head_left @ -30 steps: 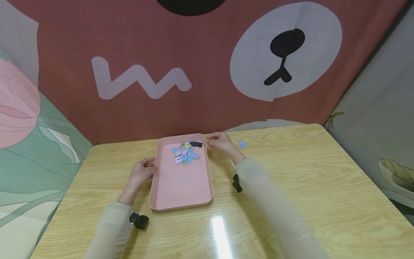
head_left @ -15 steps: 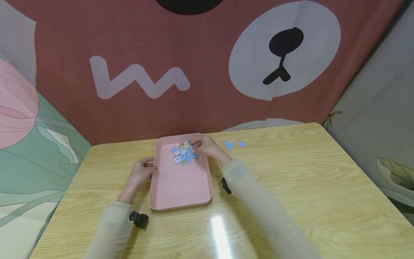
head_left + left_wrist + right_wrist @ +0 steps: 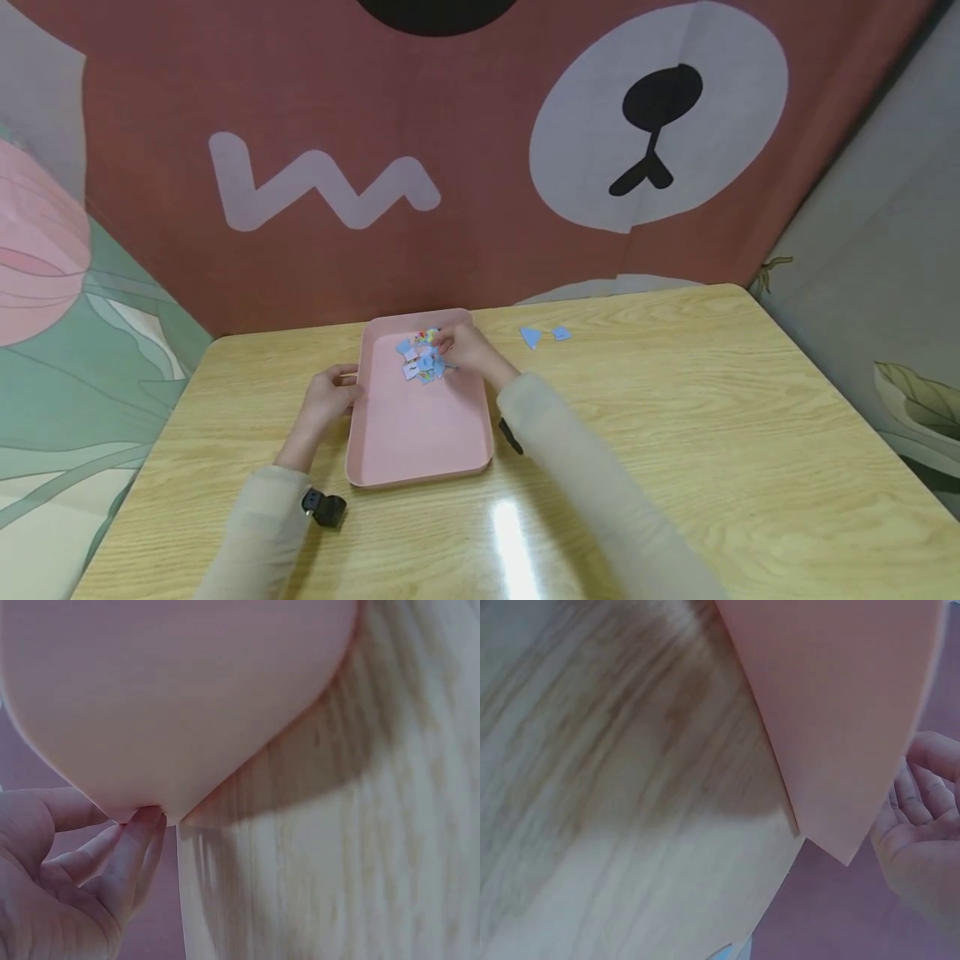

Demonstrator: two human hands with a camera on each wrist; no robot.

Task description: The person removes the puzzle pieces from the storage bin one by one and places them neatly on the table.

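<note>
In the head view, my left hand (image 3: 327, 397) holds the left wall of a pink tray (image 3: 420, 442). The left wrist view shows thumb and fingers on either side of the tray wall (image 3: 180, 712). My right hand (image 3: 467, 347) reaches over the tray's right rim, its bent fingertips at a heap of small flat card pieces (image 3: 425, 364), blue, white and multicoloured. Whether it pinches a piece is hidden. In the right wrist view, the tray's wall partly covers the right hand (image 3: 922, 825), whose fingers look bent.
On the wooden table (image 3: 675, 433), right of the tray, lie a blue triangular piece (image 3: 530, 337) and a small blue four-sided piece (image 3: 561, 333). A red-brown cloth with a cartoon print (image 3: 480, 250) hangs behind the table's far edge.
The right hand has moved left from outside the tray's right rim to over the heap, uncovering the blue triangular piece on the table. It now hides the black piece. The left hand stays put.
</note>
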